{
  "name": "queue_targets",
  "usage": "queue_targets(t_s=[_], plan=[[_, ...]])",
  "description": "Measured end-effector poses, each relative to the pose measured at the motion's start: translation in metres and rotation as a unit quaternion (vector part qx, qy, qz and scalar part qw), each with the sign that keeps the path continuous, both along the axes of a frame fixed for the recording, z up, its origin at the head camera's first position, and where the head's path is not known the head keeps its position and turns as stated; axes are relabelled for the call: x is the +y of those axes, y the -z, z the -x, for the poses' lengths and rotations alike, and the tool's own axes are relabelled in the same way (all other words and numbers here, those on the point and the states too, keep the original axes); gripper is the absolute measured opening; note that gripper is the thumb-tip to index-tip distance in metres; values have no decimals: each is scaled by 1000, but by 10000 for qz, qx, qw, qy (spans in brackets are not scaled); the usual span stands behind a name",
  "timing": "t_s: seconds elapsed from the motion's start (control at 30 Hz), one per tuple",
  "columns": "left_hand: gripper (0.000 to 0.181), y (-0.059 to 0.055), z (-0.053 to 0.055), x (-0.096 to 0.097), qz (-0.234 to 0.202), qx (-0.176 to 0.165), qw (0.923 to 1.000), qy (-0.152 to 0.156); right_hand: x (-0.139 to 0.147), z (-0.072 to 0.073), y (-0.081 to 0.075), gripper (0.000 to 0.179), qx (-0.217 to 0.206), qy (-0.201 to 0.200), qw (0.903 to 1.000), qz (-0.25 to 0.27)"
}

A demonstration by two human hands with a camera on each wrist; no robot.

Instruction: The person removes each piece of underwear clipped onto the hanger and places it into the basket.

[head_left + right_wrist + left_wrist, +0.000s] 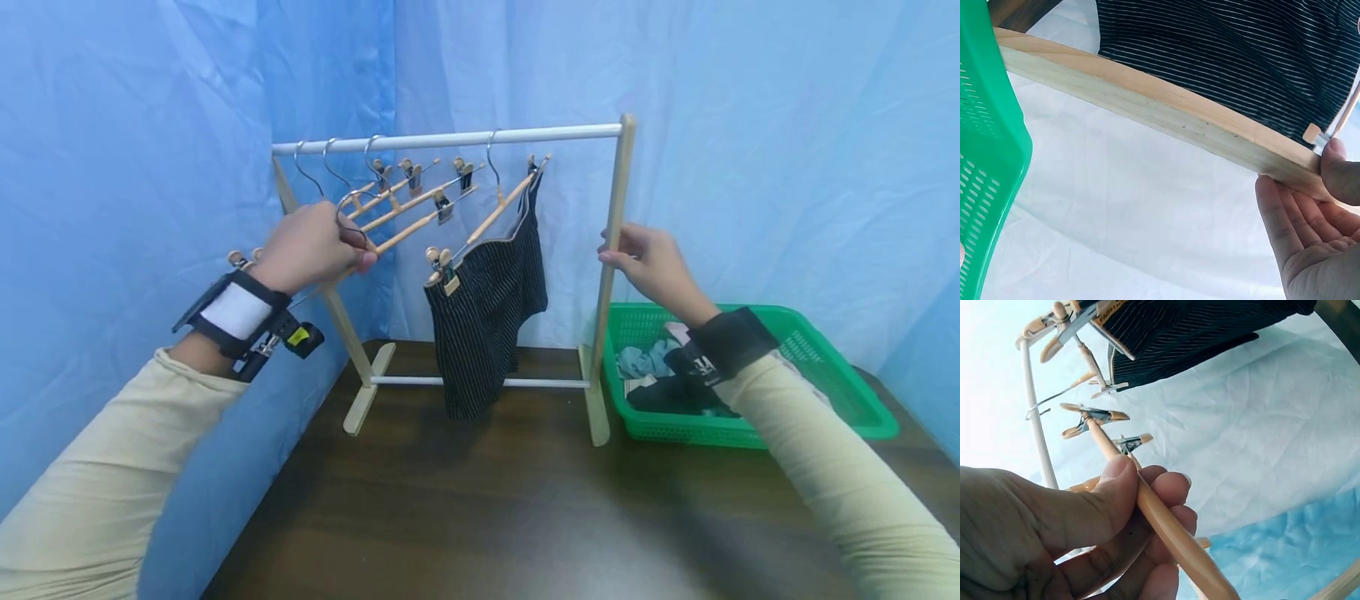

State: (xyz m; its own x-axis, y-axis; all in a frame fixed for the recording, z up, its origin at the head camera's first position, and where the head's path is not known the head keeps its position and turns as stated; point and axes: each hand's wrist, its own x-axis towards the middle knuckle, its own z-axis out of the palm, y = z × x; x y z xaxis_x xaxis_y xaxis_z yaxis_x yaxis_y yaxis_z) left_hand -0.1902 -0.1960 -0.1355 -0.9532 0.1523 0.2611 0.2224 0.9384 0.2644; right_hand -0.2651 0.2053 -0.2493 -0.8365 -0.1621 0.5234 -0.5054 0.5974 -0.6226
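Note:
My left hand (311, 246) pinches a wooden clip hanger (408, 233) between thumb and fingers, its metal hook standing in front of the rail. The left wrist view shows the hanger's bar (1175, 534) running through the grip. On the right, my right hand (652, 262) grips the wooden upright (615, 200) of a garment rack, thumb on one side and fingers on the other in the right wrist view. Between the hands, a dark pinstriped garment (487, 333) hangs by clips from another hanger (498, 212) on the white rail (555, 133).
Three bare clip hangers hang at the rail's left part, behind the left hand. A green basket (870, 429) with several folded clothes (648, 362) stands right of the rack on the dark wooden table (480, 508). Blue sheeting (787, 150) surrounds the table's back and sides.

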Motion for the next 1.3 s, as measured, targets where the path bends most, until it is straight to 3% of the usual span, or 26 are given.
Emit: queue_targets(t_s=[0.3, 0.57, 0.7, 1.0, 1.3], plan=[[25, -31, 23, 20, 844, -380, 9957, -32, -1, 5, 1, 30, 56, 45, 10000, 15], [30, -55, 50, 34, 790, -1050, 9912, 187, -4, 10, 6, 31, 119, 51, 9999, 101], [29, -59, 59, 42, 712, -1137, 9908, 160, -6, 11, 6, 30, 95, 48, 9999, 130], [24, -61, 73, 57, 513, -1287, 9900, -280, -7, 13, 7, 30, 89, 88, 9998, 149], [23, -59, 76, 63, 552, -1271, 9900, -278, -7, 13, 7, 31, 72, 82, 9998, 180]])
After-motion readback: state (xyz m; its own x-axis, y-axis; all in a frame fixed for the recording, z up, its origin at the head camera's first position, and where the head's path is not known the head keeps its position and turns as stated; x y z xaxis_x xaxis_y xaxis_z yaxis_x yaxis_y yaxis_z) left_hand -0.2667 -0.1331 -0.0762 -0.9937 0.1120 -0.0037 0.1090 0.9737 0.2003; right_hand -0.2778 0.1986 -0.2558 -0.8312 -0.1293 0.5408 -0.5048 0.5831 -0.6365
